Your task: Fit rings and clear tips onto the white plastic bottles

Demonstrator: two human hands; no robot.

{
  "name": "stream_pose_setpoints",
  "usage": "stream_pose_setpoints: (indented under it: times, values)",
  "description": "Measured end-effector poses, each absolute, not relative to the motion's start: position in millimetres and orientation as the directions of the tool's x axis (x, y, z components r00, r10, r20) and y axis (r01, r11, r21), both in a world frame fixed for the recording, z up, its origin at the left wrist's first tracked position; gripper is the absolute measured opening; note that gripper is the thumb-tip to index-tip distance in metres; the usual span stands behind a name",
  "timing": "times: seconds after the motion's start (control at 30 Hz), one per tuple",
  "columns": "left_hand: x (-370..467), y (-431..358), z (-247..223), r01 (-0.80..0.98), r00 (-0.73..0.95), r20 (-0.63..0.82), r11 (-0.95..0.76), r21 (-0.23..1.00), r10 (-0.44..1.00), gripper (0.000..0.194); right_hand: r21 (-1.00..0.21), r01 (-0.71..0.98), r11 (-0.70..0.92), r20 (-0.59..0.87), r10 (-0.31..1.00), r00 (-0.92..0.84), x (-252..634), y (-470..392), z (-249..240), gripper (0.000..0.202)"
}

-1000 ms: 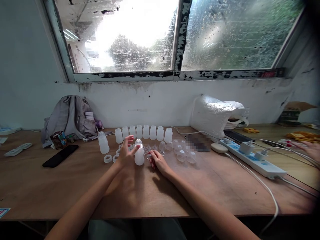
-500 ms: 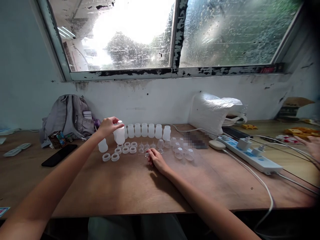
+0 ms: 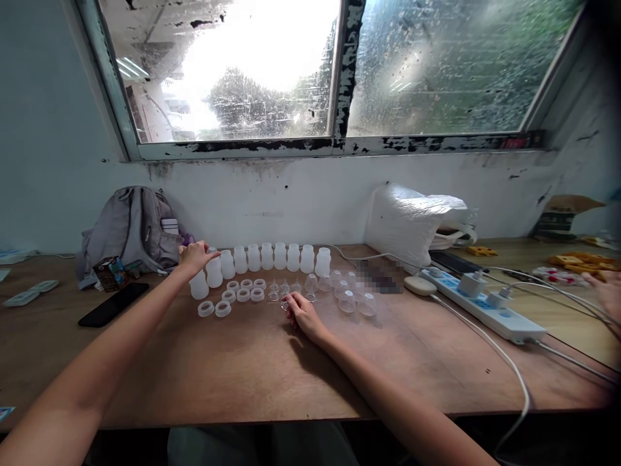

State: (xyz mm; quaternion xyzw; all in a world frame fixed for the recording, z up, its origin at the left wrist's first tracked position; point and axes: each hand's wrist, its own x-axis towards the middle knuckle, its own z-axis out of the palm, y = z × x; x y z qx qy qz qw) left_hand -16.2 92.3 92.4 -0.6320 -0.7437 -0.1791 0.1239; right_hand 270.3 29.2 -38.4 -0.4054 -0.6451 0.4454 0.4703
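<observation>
A curved row of frosted white bottles (image 3: 266,256) stands upright on the brown table. Near its left end, my left hand (image 3: 195,256) grips one bottle (image 3: 214,273) by its top; that bottle is upright among its neighbours. Another bottle (image 3: 198,285) stands just in front of this hand. White rings (image 3: 243,295) lie in front of the row. My right hand (image 3: 301,313) rests on the table with fingers closed at a small clear teat (image 3: 284,305), partly hidden by the fingertips. More clear teats (image 3: 297,285) stand behind it, and clear domed caps (image 3: 347,301) lie to the right.
A grey backpack (image 3: 130,226), small box (image 3: 110,273) and black phone (image 3: 114,304) are on the left. To the right are a white bag (image 3: 407,223), a round white device (image 3: 420,285) and a power strip (image 3: 485,309) with cables. Another person's hand (image 3: 606,294) shows at the right edge.
My left hand has moved left and slightly down, and the bottle it held raised over the row now stands near the row's left end. My right hand has stayed in place.
</observation>
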Motion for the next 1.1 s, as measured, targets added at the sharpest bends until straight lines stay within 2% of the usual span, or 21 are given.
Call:
stream_pose_setpoints:
  times: [0.37,0.93,1.0,1.1]
  values:
    - [-30.7,102.9,78.9,0.967,-0.25,0.371,0.21,0.144,0.894,0.05,-0.956,0.11,0.272,0.241,0.942,-0.232,271.0,28.3,-38.3,0.03]
    - [-27.7,99.5,76.7,0.973,-0.224,0.376,0.184,0.139,0.899,0.047,-0.955,0.129,0.266,0.232,0.945,-0.23,270.4,27.6,-36.0,0.027]
    - [-26.5,98.2,77.3,0.976,-0.215,0.408,0.176,0.132,0.887,0.047,-0.955,0.13,0.268,0.234,0.945,-0.23,270.4,27.7,-36.4,0.028]
    - [-19.7,94.7,77.0,0.991,-0.135,0.545,0.108,0.082,0.827,0.044,-0.949,0.14,0.282,0.247,0.942,-0.226,270.3,28.3,-38.1,0.029]
